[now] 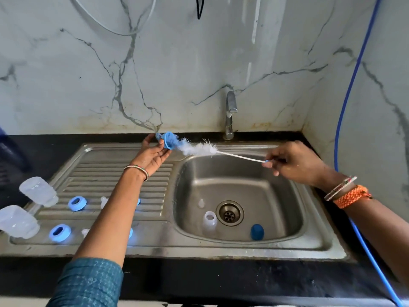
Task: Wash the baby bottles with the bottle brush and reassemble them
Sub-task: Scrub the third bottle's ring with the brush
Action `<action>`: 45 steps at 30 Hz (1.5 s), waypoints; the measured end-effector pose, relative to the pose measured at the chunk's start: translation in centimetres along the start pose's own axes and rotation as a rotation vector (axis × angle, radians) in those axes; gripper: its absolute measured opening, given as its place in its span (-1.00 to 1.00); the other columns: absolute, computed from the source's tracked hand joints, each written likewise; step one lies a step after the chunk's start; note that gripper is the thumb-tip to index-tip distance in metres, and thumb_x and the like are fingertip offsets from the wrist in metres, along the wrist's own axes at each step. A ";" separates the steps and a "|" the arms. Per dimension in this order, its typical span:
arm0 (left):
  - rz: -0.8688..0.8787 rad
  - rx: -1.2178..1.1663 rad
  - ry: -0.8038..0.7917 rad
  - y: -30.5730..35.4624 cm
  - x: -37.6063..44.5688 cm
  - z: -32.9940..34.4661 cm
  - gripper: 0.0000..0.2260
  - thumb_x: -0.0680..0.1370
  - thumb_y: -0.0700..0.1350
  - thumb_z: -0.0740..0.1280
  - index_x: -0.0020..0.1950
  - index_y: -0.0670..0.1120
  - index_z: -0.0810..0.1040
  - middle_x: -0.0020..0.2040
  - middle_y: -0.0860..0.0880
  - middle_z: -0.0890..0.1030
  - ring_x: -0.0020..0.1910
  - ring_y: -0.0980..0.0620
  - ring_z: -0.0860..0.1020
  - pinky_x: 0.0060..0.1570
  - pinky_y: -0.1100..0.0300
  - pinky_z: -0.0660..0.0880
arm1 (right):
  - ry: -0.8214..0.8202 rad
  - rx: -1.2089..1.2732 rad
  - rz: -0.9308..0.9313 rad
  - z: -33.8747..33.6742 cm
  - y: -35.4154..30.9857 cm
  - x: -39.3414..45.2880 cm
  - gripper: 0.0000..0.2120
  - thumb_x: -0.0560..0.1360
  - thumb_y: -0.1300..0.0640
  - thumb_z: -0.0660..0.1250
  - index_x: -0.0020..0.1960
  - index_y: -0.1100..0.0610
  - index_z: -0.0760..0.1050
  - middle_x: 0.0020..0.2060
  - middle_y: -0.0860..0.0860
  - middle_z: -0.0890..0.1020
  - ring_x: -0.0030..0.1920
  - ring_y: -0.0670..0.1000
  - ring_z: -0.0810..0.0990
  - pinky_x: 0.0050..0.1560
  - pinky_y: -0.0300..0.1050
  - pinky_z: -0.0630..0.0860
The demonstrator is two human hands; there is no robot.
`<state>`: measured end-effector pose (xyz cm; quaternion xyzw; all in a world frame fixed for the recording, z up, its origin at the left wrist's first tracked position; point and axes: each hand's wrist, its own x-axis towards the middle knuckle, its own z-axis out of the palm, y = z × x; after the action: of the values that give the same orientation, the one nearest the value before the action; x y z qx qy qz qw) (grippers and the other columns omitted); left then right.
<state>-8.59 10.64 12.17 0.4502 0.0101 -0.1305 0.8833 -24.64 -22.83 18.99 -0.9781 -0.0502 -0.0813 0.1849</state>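
My left hand (152,151) pinches a blue bottle ring (168,140) above the back of the draining board. The bristle head of the bottle brush (197,148) pokes through that ring. My right hand (294,161) grips the thin white brush handle at its blue tip, above the basin's back right. Two clear bottles (38,191) (18,221) lie on the draining board at the left, with blue rings (77,203) (60,232) and small clear teats (103,201) beside them. In the basin stand a clear bottle part (209,221), a small teat (201,203) and a blue cap (257,232).
The steel sink (318,238) is set in a black counter against a marble wall. A chrome tap (230,114) stands behind the basin, with no water running. A blue hose (345,103) hangs down the right wall. The drain (229,213) is in the basin's middle.
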 end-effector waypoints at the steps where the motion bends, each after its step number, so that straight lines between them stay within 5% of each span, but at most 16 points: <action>1: 0.013 -0.004 0.000 0.0 0.1 0.1 -0.71 0.57 -0.39 0.15 -0.06 0.03 0.38 -0.19 0.01 0.69 -0.19 0.05 0.68 -0.19 0.16 0.63 | -0.009 -0.014 0.031 0.1 0.0 -0.1 -0.93 0.49 0.04 0.39 -0.17 -0.09 0.59 -0.34 -0.13 0.64 -0.19 0.03 0.63 -0.10 -0.03 0.56; 6: 0.019 -0.065 0.058 -0.7 1.1 0.2 -0.74 0.54 -0.38 0.22 -0.08 0.00 0.33 -0.25 -0.03 0.68 -0.22 -0.04 0.68 -0.28 0.05 0.63 | 0.600 -0.352 -0.102 0.6 0.5 0.3 -0.82 0.29 0.35 0.42 -0.15 0.16 0.57 -0.32 0.11 0.62 -0.29 0.23 0.58 -0.34 -0.09 0.41; 8: 0.036 -0.095 0.019 -0.8 1.0 0.8 -0.67 0.35 -0.34 0.48 -0.13 -0.03 0.41 -0.26 -0.05 0.69 -0.23 -0.06 0.68 -0.30 0.06 0.63 | 0.647 -0.346 -0.126 1.0 0.7 1.1 -0.82 0.26 0.39 0.43 -0.18 0.20 0.56 -0.35 0.12 0.61 -0.30 0.23 0.56 -0.37 -0.07 0.43; 11: 0.097 -0.077 -0.083 -0.5 1.0 0.9 -0.52 -0.15 -0.18 0.70 -0.33 -0.06 0.60 -0.21 -0.10 0.69 -0.19 -0.06 0.68 -0.20 0.07 0.63 | 0.066 0.038 0.145 0.0 0.5 1.9 -0.96 0.42 0.23 0.38 -0.15 0.14 0.60 -0.37 0.07 0.62 -0.38 0.08 0.55 -0.42 -0.16 0.45; 13: 0.117 -0.071 -0.098 -0.2 1.2 0.5 -0.45 -0.08 -0.22 0.68 -0.19 -0.09 0.53 -0.21 -0.08 0.69 -0.16 -0.05 0.68 -0.18 0.06 0.63 | -0.512 0.536 0.396 -0.7 0.2 2.6 -0.79 0.57 0.20 0.20 -0.19 0.22 0.52 -0.55 0.02 0.47 -0.62 -0.09 0.30 -0.63 -0.34 0.22; 15: 0.117 -0.060 -0.084 0.0 1.4 0.1 -0.45 0.02 -0.31 0.62 -0.13 -0.09 0.44 -0.25 -0.03 0.68 -0.16 -0.04 0.69 -0.19 0.06 0.63 | -0.579 0.734 0.468 -0.6 0.7 3.4 -0.68 0.63 0.17 0.08 -0.24 0.22 0.46 -0.60 -0.02 0.35 -0.67 -0.15 0.15 -0.66 -0.39 0.07; 20: 0.116 -0.098 -0.027 0.5 2.5 -0.1 -0.49 -0.22 -0.13 0.70 -0.34 -0.09 0.65 -0.18 -0.11 0.69 -0.17 -0.05 0.68 -0.16 0.09 0.63 | 0.180 -0.125 0.102 0.3 -0.3 3.7 -0.88 0.49 0.10 0.33 -0.16 -0.04 0.63 -0.28 -0.04 0.65 -0.22 0.11 0.60 -0.21 -0.08 0.46; 23: 0.068 -0.108 0.003 0.6 3.0 -0.3 -0.48 -0.19 -0.10 0.71 -0.29 -0.12 0.70 -0.11 -0.15 0.69 -0.11 -0.07 0.67 -0.14 0.09 0.62 | 0.623 -0.399 -0.220 0.9 -0.7 3.4 -0.82 0.35 0.23 0.38 -0.12 0.02 0.66 -0.26 0.00 0.66 -0.21 0.18 0.61 -0.21 -0.06 0.44; 25: 0.053 -0.124 -0.004 0.6 2.9 -0.5 -0.50 -0.19 -0.09 0.71 -0.30 -0.13 0.71 -0.10 -0.15 0.69 -0.10 -0.06 0.67 -0.08 0.09 0.62 | 0.451 -0.228 -0.121 0.8 -0.8 3.6 -0.85 0.44 0.18 0.35 -0.10 0.01 0.68 -0.29 0.00 0.65 -0.28 0.15 0.60 -0.28 -0.09 0.46; 29: 0.098 -0.118 -0.058 0.5 2.7 -0.7 -0.53 -0.17 -0.13 0.71 -0.33 -0.10 0.67 -0.12 -0.13 0.69 -0.11 -0.04 0.68 -0.06 0.09 0.61 | -0.486 0.701 0.426 0.4 -1.2 3.4 -0.63 0.66 0.11 0.08 -0.19 0.19 0.54 -0.61 -0.02 0.34 -0.64 -0.10 0.18 -0.59 -0.33 0.13; 32: 0.093 -0.129 -0.045 0.3 2.4 -0.8 -0.63 -0.08 -0.18 0.69 -0.35 -0.10 0.67 -0.15 -0.12 0.69 -0.12 -0.03 0.68 -0.02 0.08 0.58 | -0.341 0.612 0.245 0.6 -1.1 3.0 -0.70 0.63 0.05 0.16 -0.14 0.15 0.57 -0.54 -0.02 0.44 -0.58 -0.07 0.26 -0.49 -0.24 0.19; 34: 0.063 -0.122 0.031 0.2 1.9 -0.5 -0.90 0.23 -0.18 0.58 -0.35 -0.10 0.70 -0.19 -0.11 0.69 -0.16 -0.02 0.68 -0.06 0.15 0.59 | -0.124 0.249 0.125 0.3 -1.6 2.7 -0.83 0.54 -0.06 0.31 -0.05 0.04 0.54 -0.36 -0.05 0.60 -0.41 -0.05 0.50 -0.36 -0.18 0.36; 36: 0.067 -0.108 0.119 -0.1 2.3 -0.5 -0.73 0.51 -0.13 0.36 -0.38 -0.09 0.70 -0.25 -0.08 0.69 -0.14 0.01 0.64 -0.13 0.21 0.59 | 0.122 -0.193 0.126 0.4 -1.8 2.4 -0.79 0.49 -0.11 0.35 0.03 -0.02 0.49 -0.15 -0.04 0.63 -0.15 0.10 0.61 -0.23 -0.10 0.44; 39: 0.059 -0.127 0.125 -0.1 2.1 0.0 -0.92 0.39 -0.12 0.48 -0.27 -0.11 0.69 -0.24 -0.08 0.69 -0.04 -0.01 0.59 -0.21 0.23 0.62 | 0.389 -0.331 0.072 0.6 -2.5 2.1 -0.85 0.51 -0.02 0.32 -0.01 0.03 0.57 -0.12 0.01 0.62 -0.08 0.20 0.58 -0.24 -0.09 0.34; 42: 0.097 -0.130 0.005 -0.1 2.7 -0.3 -0.48 -0.11 -0.10 0.70 -0.20 -0.11 0.68 -0.16 -0.10 0.70 -0.11 -0.01 0.67 -0.14 0.17 0.62 | -0.079 0.177 0.270 -0.3 -1.6 3.1 -0.74 0.56 0.02 0.26 -0.19 0.11 0.63 -0.35 0.03 0.54 -0.35 0.06 0.51 -0.30 -0.13 0.35; 45: 0.163 -0.157 -0.034 -0.2 3.5 -0.8 -0.30 -0.17 -0.07 0.71 -0.08 -0.14 0.63 -0.12 -0.11 0.69 -0.11 -0.01 0.68 -0.07 0.14 0.61 | -0.338 0.469 0.293 0.0 -1.3 3.3 -0.66 0.60 0.03 0.21 -0.26 0.11 0.60 -0.49 -0.02 0.46 -0.55 -0.10 0.37 -0.41 -0.19 0.31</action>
<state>-5.20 10.37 11.10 0.3766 -0.0313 -0.0646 0.9236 -21.60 -21.42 20.00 -0.9054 0.0439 0.1233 0.4038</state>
